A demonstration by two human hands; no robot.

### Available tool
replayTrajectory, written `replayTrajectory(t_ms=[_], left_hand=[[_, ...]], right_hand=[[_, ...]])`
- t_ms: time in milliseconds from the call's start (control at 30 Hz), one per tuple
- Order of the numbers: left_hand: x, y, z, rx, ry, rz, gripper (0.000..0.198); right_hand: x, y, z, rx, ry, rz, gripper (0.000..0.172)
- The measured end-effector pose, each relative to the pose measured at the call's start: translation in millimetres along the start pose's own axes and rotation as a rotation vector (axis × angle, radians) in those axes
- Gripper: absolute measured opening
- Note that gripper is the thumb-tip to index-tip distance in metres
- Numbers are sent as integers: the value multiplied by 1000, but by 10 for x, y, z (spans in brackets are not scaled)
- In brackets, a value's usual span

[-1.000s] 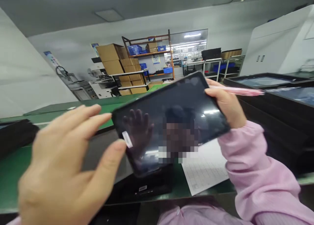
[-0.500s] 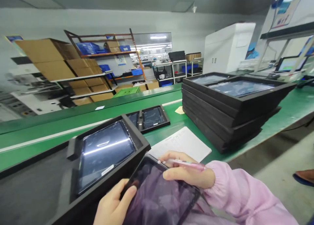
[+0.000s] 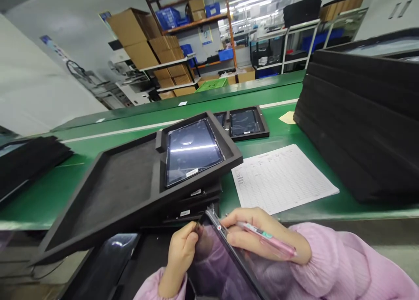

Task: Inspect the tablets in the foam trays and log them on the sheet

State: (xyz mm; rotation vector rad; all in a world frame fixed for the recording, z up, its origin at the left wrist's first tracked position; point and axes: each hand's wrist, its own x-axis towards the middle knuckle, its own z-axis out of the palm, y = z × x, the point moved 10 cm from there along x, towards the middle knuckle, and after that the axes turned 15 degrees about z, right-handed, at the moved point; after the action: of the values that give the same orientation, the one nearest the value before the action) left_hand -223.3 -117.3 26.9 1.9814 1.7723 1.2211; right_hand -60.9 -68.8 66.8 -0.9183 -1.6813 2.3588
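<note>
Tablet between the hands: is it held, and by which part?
The right hand holds the tablet at its edge, near the upper corner; whether the left hand grips it too can't be told.

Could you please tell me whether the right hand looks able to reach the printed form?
Probably yes: the printed form lies just beyond the right hand, nothing visible between them, though that hand holds a pink pen by the tablet.
</note>
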Motion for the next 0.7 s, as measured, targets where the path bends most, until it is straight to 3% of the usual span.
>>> replayTrajectory(t_ms=[400, 700], left_hand=[[-68, -17, -40, 3, 12, 37, 69], [-59, 104, -158, 106, 24, 100, 56]], right_hand=[[103, 26, 143, 22, -101, -77, 30], [144, 67, -28, -45, -22, 6, 34]])
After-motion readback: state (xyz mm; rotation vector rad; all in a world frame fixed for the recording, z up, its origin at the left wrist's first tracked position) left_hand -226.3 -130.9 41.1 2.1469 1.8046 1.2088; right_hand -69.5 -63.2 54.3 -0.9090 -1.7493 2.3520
